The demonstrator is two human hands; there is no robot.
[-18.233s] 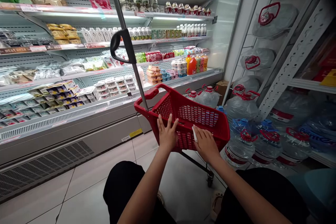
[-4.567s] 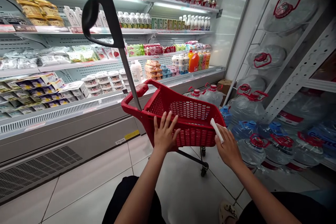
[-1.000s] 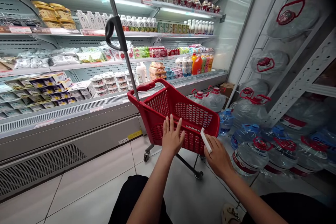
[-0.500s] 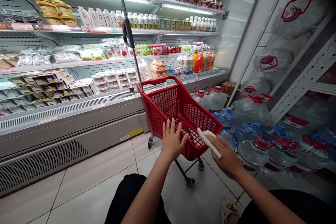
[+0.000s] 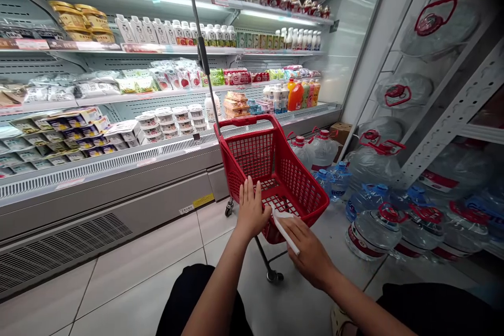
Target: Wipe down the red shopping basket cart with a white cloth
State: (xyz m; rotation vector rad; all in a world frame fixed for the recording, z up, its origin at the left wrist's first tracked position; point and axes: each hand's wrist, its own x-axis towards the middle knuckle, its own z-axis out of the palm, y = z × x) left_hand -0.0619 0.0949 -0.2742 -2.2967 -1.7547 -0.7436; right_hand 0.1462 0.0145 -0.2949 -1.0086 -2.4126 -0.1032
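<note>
A red plastic shopping cart (image 5: 307,184) with a latticed basket stands in front of me on dark legs and casters. My left hand (image 5: 251,211) lies against the near left side of its rim, fingers stretched out and nothing in them. Under the fingers of my right hand (image 5: 309,249) is a folded white tissue (image 5: 286,233), pressed against the near rim just right of my left hand. Its exact contact with the rim is partly hidden. From the cart's left side rises a tall thin metal pole (image 5: 196,8) with a black clip.
Behind the cart runs an open refrigerated display (image 5: 157,184) stocked with yogurt cups, cartons and bottles. Large water jugs (image 5: 370,233) with red handles crowd the floor at right, beside a white perforated rack (image 5: 444,121). My knees flank the tiled floor (image 5: 129,273).
My right hand has moved left with the tissue along the near rim, close to my left hand. My left hand has shifted slightly left. The pole appears farther right and the cart slightly turned.
</note>
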